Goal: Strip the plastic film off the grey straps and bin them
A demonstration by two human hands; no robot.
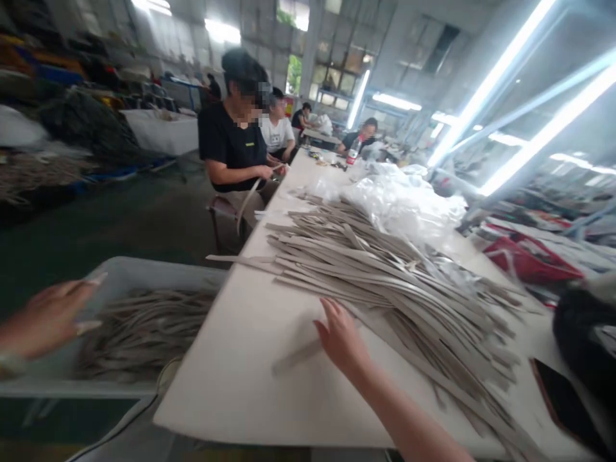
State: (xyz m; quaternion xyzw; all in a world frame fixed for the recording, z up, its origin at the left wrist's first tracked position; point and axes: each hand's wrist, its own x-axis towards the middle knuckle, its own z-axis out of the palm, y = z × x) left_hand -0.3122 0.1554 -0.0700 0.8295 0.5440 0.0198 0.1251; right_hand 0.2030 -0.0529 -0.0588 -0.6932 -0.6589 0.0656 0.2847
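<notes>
My left hand [55, 317] is above the near left side of a white plastic bin [158, 266]. Its fingers and thumb are apart, with nothing between them, and pale coverings show on the tips. Inside the bin lies a heap of grey-beige strips [149, 327]. Over the table [226, 385], my right hand [341, 337] reaches to the near edge of a large pile of long, flat grey strips [385, 276]. The thumb stands off from the stretched fingers; contact with the pile is unclear. A blurred short strip [296, 357] lies just left of this hand.
Clear plastic bags [404, 199] cover the pile's far end. A bottle [353, 151] stands farther back. A phone [568, 404] lies at the right edge. A person in a black shirt [235, 141] sits along the table's left side, holding a strip; other people sit beyond.
</notes>
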